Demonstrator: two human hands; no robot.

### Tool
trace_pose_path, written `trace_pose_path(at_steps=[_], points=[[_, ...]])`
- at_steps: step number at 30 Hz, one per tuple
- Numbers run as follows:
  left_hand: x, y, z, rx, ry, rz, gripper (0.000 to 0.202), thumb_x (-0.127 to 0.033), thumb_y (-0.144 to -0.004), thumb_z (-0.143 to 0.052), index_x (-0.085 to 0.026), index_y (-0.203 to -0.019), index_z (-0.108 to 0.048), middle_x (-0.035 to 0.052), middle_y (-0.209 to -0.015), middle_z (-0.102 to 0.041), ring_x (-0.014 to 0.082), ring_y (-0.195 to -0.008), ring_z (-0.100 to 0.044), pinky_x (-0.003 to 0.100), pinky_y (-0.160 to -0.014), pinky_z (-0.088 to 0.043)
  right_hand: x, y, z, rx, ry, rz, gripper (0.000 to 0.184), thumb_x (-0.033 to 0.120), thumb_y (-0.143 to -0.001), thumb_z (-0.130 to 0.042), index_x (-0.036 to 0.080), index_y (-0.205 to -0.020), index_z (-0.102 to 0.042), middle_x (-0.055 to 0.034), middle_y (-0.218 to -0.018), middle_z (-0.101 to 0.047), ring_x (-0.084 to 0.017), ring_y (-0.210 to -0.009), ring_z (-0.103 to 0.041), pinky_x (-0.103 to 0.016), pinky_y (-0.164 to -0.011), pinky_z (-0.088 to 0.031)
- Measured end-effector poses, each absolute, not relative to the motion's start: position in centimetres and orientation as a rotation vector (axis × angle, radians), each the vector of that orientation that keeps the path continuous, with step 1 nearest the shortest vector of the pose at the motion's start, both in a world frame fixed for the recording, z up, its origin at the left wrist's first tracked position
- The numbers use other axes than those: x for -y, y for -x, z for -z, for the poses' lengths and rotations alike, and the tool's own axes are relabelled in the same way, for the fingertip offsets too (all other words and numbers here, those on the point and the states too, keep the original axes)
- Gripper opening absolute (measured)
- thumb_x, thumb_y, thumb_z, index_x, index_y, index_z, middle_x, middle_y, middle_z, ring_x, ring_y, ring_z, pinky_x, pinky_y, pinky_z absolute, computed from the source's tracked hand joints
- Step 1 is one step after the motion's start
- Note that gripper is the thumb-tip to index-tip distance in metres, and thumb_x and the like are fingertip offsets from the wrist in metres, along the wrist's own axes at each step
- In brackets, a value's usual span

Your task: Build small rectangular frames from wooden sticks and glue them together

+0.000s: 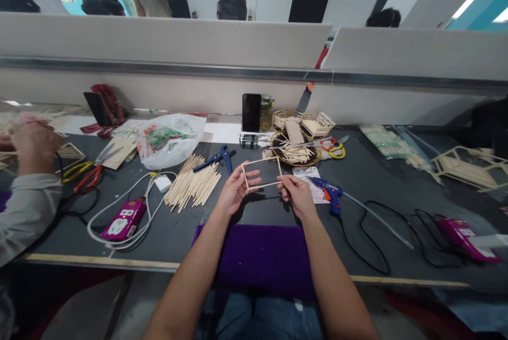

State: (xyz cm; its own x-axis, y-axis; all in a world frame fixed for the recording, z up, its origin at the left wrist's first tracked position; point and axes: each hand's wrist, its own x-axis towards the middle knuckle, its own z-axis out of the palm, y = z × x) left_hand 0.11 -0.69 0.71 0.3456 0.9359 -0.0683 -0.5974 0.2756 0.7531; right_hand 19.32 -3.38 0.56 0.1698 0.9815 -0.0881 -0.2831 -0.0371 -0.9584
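Observation:
A small rectangular frame of thin wooden sticks (262, 161) is held up over the dark table between both hands. My left hand (236, 192) pinches its left lower corner, fingers closed on the stick. My right hand (297, 194) pinches the lower right corner the same way. A pile of loose wooden sticks (193, 184) lies just left of my left hand. A blue glue gun (329, 192) lies right beside my right hand, on a sheet of paper. A purple cloth (262, 255) covers the table edge under my forearms.
Blue cutters (218, 159), a black phone on a stand (251, 112), a basket of sticks (296, 152) and small stick models (317, 120) lie behind. A pink power strip (123, 218) with white cable is at left. Another person's hand (34, 144) works at far left. Black cables (377, 234) run right.

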Motion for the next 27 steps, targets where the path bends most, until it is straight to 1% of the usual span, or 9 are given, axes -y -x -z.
trace_pose_path(at_steps=[4, 7, 11, 19, 24, 27], points=[[0.68, -0.16, -0.45, -0.634, -0.71, -1.16, 0.035, -0.026, -0.08, -0.069, -0.018, -0.114, -0.063, 0.0099, -0.107, -0.071, 0.0166, -0.084, -0.069, 0.028, -0.077, -0.054, 3.3, -19.49, -0.38, 0.838, 1.126, -1.202, 0.03, 0.039, -0.067, -0.074, 0.016, -0.085, -0.072, 0.0002, -0.066, -0.064, -0.005, -0.046, -0.046, -0.017, -0.038, -0.036], [0.59, -0.2, -0.13, -0.666, -0.717, -1.189, 0.033, -0.026, -0.077, -0.073, -0.015, -0.107, -0.067, 0.0106, -0.101, -0.072, 0.0163, -0.082, -0.069, 0.028, -0.079, -0.053, 3.2, -19.56, -0.27, 0.825, 1.124, -1.187, 0.029, 0.037, -0.066, -0.074, 0.016, -0.085, -0.072, -0.0006, -0.069, -0.065, -0.006, -0.048, -0.048, -0.018, -0.039, -0.038], [0.48, -0.17, 0.12, -0.683, -0.731, -1.212, 0.032, -0.028, -0.073, -0.076, -0.014, -0.102, -0.07, 0.0103, -0.098, -0.073, 0.0158, -0.081, -0.068, 0.029, -0.082, -0.052, 3.13, -19.58, -0.17, 0.811, 1.12, -1.175, 0.028, 0.034, -0.065, -0.074, 0.016, -0.086, -0.072, -0.0008, -0.069, -0.066, -0.006, -0.049, -0.048, -0.018, -0.04, -0.039], [0.57, -0.2, 0.04, -0.684, -0.739, -1.229, 0.031, -0.027, -0.072, -0.077, -0.013, -0.098, -0.071, 0.0106, -0.096, -0.073, 0.0172, -0.083, -0.067, 0.033, -0.087, -0.05, 3.1, -19.61, -0.21, 0.818, 1.116, -1.142, 0.026, 0.034, -0.065, -0.073, 0.017, -0.085, -0.073, -0.0013, -0.068, -0.066, -0.007, -0.049, -0.049, -0.019, -0.04, -0.039], [0.51, -0.19, 0.12, -0.683, -0.756, -1.226, 0.029, -0.027, -0.072, -0.077, -0.014, -0.097, -0.072, 0.0098, -0.095, -0.073, 0.0175, -0.084, -0.067, 0.033, -0.088, -0.05, 3.1, -19.56, -0.26, 0.823, 1.115, -1.122, 0.027, 0.035, -0.066, -0.073, 0.017, -0.085, -0.073, -0.0014, -0.068, -0.066, -0.007, -0.049, -0.049, -0.019, -0.04, -0.038], [0.48, -0.17, 0.0, -0.687, -0.748, -1.222, 0.03, -0.027, -0.072, -0.077, -0.013, -0.098, -0.071, 0.0096, -0.094, -0.073, 0.0172, -0.083, -0.068, 0.032, -0.086, -0.05, 3.13, -19.55, -0.31, 0.824, 1.113, -1.123, 0.026, 0.035, -0.065, -0.073, 0.017, -0.085, -0.073, -0.0015, -0.068, -0.066, -0.007, -0.049, -0.049, -0.019, -0.04, -0.039]])
